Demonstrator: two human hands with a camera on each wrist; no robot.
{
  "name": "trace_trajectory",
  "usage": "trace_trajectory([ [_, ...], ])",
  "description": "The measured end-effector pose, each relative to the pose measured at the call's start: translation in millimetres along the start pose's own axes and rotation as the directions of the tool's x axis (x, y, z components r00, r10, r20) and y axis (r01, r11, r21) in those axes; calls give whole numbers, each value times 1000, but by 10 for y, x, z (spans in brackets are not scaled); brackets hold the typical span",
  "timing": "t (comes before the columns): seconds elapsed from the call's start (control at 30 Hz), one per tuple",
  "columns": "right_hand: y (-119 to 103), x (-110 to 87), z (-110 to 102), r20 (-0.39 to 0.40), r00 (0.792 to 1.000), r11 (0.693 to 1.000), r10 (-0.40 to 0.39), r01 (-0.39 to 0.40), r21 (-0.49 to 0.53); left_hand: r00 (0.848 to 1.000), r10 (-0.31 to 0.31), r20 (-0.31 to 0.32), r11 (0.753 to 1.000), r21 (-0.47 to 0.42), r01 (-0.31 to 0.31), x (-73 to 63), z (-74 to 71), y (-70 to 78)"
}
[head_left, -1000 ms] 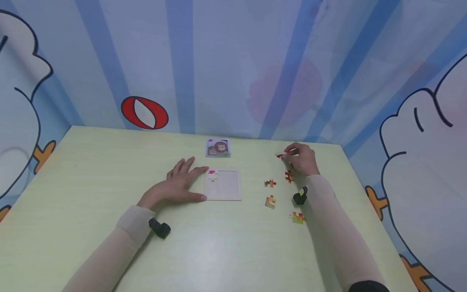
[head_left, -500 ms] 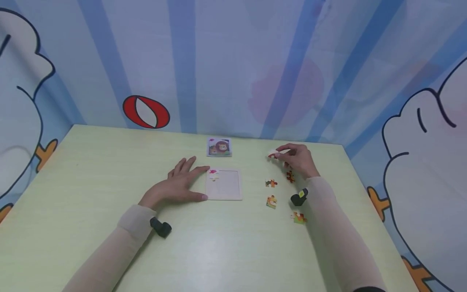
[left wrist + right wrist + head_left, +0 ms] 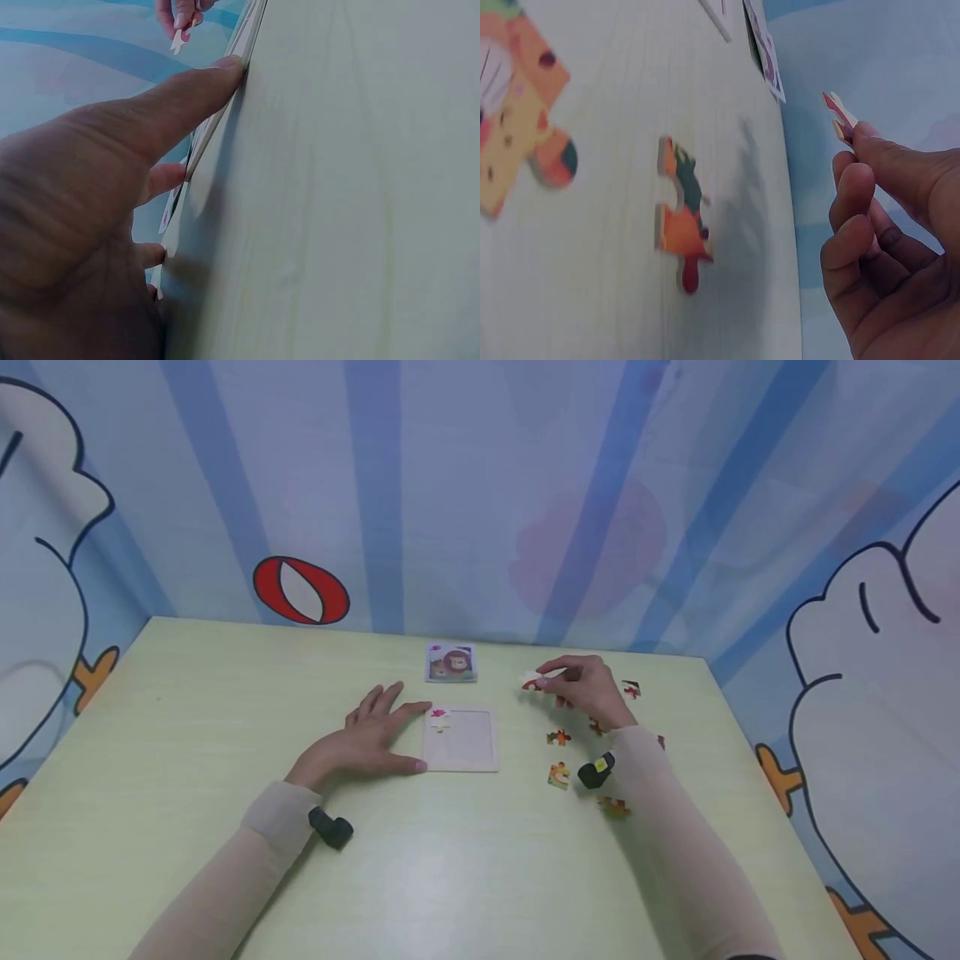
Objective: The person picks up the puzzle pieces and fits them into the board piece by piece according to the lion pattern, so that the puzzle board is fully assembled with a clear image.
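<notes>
My right hand pinches a red and white jigsaw piece between thumb and fingers, raised over the table's far side. In the right wrist view that jigsaw piece sticks out past the fingertips, edge-on. My left hand lies spread on the table, thumb and index fingertips at the left edge of a pale square puzzle tray. A white jigsaw piece with a pink mark sits in the tray's upper left corner. The left wrist view shows the thumb pressed along the tray's side.
A picture card with a lion lies behind the tray. Several loose pieces lie right of it, among them an orange and green piece, a yellow one and a dark red one. A striped curtain hangs behind the table.
My right hand has lifted the red and white jigsaw piece and carried it left toward the tray, uncovering pieces at the right. The left hand has stayed at the tray's edge.
</notes>
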State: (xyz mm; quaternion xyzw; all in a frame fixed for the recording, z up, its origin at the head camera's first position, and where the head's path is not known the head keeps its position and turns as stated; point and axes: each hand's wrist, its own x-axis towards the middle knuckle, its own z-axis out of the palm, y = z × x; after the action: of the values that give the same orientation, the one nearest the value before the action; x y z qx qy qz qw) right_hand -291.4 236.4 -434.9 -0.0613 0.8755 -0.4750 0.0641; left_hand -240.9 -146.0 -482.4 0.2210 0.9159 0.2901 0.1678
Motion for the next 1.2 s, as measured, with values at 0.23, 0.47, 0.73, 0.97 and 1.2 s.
trace_trajectory([
  [0.23,-89,1,119,42,999,997,-9,6,77,1000,7,11,1000,7,-7,-58,-53,78],
  [0.47,-138,-13,236,83,997,993,-4,-6,120,1000,12,12,1000,11,-12,-48,-50,75],
  [0.73,-181,-6,394,142,990,996,23,-35,80,1000,-5,5,1000,8,5,26,7,-34],
  [0.97,-223,8,566,159,986,997,42,-52,56,1000,-6,9,1000,7,6,21,-2,-28],
  [1.2,-249,41,755,166,986,998,35,-44,53,1000,-10,13,1000,1,10,-18,-26,31],
])
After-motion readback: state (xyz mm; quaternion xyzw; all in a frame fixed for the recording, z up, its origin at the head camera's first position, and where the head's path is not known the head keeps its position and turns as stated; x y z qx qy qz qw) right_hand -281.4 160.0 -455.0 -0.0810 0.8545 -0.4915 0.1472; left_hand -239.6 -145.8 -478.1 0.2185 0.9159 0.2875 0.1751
